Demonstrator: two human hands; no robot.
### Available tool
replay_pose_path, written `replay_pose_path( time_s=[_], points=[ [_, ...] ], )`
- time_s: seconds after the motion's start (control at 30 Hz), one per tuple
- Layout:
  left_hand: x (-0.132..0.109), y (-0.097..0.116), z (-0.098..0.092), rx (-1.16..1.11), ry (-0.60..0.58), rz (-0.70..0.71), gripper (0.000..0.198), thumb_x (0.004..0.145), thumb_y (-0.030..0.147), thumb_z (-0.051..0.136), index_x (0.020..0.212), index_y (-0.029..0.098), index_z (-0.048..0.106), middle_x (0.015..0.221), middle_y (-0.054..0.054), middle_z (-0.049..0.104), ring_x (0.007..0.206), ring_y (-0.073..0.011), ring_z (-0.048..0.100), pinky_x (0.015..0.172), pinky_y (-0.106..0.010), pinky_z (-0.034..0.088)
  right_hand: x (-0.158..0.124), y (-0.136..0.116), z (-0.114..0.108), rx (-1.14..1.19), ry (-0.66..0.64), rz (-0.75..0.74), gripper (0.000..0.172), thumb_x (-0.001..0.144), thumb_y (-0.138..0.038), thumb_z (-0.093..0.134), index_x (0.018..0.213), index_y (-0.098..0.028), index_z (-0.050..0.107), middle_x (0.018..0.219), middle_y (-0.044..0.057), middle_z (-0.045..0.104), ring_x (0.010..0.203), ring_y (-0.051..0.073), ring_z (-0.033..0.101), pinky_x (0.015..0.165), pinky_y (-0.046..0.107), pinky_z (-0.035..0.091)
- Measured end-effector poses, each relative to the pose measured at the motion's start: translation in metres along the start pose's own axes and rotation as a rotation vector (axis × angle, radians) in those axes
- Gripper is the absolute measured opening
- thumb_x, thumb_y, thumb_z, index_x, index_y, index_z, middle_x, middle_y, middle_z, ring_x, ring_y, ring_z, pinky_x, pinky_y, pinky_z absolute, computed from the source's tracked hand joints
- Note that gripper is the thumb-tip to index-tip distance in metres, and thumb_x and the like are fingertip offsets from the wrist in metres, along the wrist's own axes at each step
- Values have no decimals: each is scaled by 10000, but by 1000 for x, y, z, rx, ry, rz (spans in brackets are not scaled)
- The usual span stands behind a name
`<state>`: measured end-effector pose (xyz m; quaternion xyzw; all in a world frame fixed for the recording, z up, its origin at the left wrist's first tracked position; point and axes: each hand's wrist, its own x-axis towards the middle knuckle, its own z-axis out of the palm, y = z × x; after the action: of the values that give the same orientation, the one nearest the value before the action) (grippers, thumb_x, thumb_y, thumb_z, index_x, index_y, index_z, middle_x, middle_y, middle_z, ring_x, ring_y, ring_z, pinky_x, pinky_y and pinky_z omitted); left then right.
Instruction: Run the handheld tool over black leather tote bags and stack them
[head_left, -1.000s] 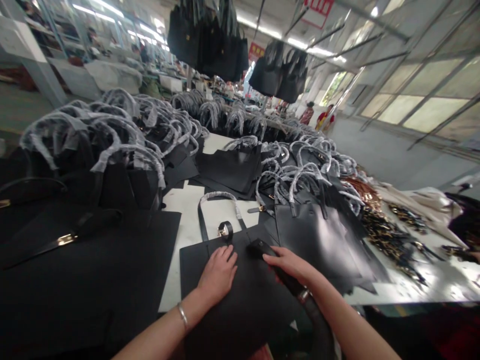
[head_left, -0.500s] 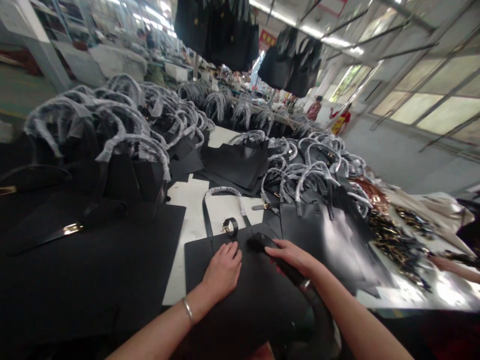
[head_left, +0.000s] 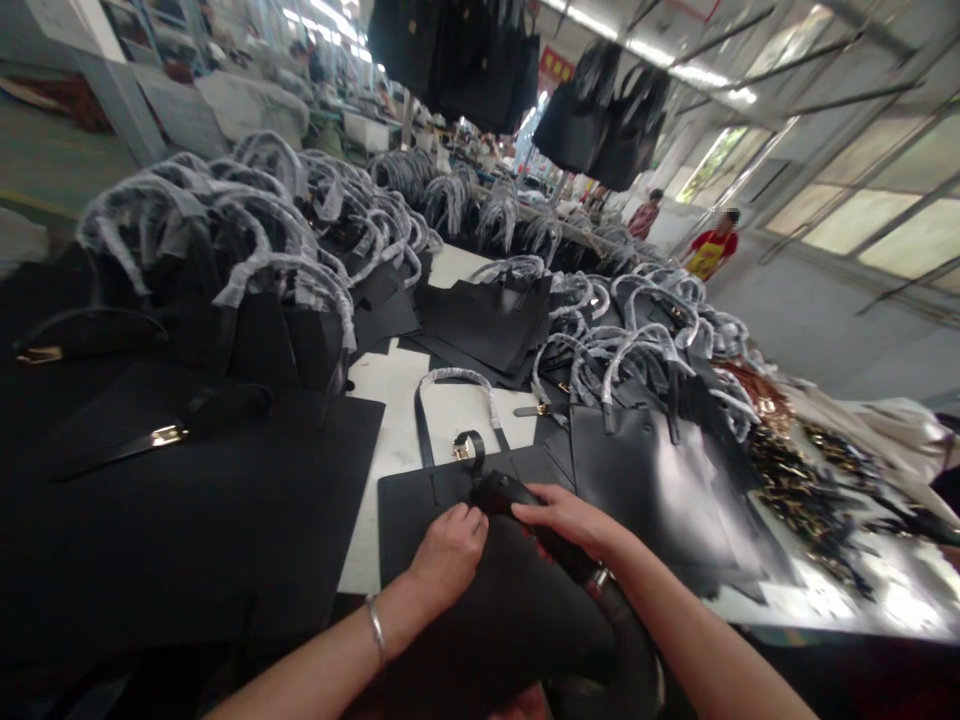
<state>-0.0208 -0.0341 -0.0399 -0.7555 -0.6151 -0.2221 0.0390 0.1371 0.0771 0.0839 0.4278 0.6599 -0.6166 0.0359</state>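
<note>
A black bag panel (head_left: 495,590) lies in front of me, its white-wrapped handle (head_left: 459,375) standing up at the far edge. A short black strap with a gold buckle (head_left: 462,448) curls up at the panel's top middle. My right hand (head_left: 559,520) is wrapped around a black handheld tool (head_left: 551,535) with a thick dark hose at its lower end. The tool's head rests over the base of the strap. My left hand (head_left: 452,545) is on the panel with its fingers curled together at the tool's head; what they grip is hidden.
Bags with wrapped handles (head_left: 285,260) are piled on the left and more bags (head_left: 637,430) on the right. Gold-and-black buckled straps (head_left: 802,490) heap at the far right. Black bags (head_left: 457,70) hang overhead. A person in red and yellow (head_left: 712,250) stands beyond.
My right hand has moved the tool left onto the strap's base. My left fingers, flatter before, are now curled together beside it. The view has shifted slightly.
</note>
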Motion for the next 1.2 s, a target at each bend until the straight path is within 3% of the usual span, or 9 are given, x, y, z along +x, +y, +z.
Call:
replay_pose_path(
  time_s=[0.2, 0.4, 0.47, 0.67, 0.8, 0.93, 1.07, 1.2],
  points=[
    [2, -1, 3, 16, -18, 34, 283, 867, 29, 444, 1077, 80, 625, 976, -121, 626, 873, -241, 566, 763, -360, 545, 14, -15, 5, -31, -11, 1, 390, 786, -485, 676, 1002, -171, 587, 709, -16, 591, 452, 101, 551, 409, 216, 446],
    [1, -2, 3, -5, -21, 94, 238, 892, 58, 442, 1024, 89, 637, 1080, -149, 644, 949, -242, 599, 798, -344, 546, 27, -35, 21, -134, 286, -252, 391, 826, -417, 646, 1156, -220, 570, 647, -60, 533, 469, 85, 531, 435, 185, 409],
    [-1, -1, 0, -46, -19, 109, 214, 934, 122, 427, 961, 109, 639, 1029, -134, 653, 942, -233, 608, 814, -340, 541, 24, -38, 16, -147, 313, -287, 384, 839, -448, 633, 1139, -217, 570, 656, -59, 527, 473, 91, 532, 439, 199, 421],
    [-4, 0, -5, -137, -28, 127, 246, 945, 175, 398, 899, 109, 630, 948, -137, 655, 903, -258, 625, 791, -381, 550, 6, -25, 0, -111, 8, -67, 394, 794, -471, 679, 1053, -185, 597, 695, -40, 556, 462, 94, 531, 416, 214, 435],
    [-2, -1, -7, -107, -52, 183, 232, 917, 160, 437, 937, 88, 657, 1008, -174, 667, 920, -280, 640, 767, -386, 556, 21, -27, 16, -115, 21, -27, 365, 803, -470, 657, 1001, -169, 600, 692, -24, 572, 456, 95, 531, 414, 217, 432],
    [-5, 0, -12, -128, -73, 262, 248, 910, 181, 439, 932, 86, 667, 969, -174, 679, 921, -293, 654, 773, -394, 556, 33, -43, 34, -183, 83, -151, 415, 809, -380, 666, 1182, -215, 592, 689, -46, 561, 468, 89, 535, 429, 198, 424],
    [-11, -1, -13, -222, -44, 385, 273, 910, 216, 428, 797, 124, 658, 806, -134, 678, 839, -277, 664, 713, -382, 549, 15, -50, 34, -231, -137, -106, 404, 817, -382, 666, 1182, -215, 623, 703, -39, 573, 480, 79, 522, 445, 184, 425],
    [-11, 0, -13, -244, -16, 376, 262, 880, 242, 465, 739, 132, 656, 743, -132, 664, 682, -252, 645, 557, -349, 487, 6, -50, 34, -257, -262, 22, 389, 795, -370, 675, 1153, -221, 647, 741, -26, 606, 473, 78, 514, 434, 183, 418]
  ],
)
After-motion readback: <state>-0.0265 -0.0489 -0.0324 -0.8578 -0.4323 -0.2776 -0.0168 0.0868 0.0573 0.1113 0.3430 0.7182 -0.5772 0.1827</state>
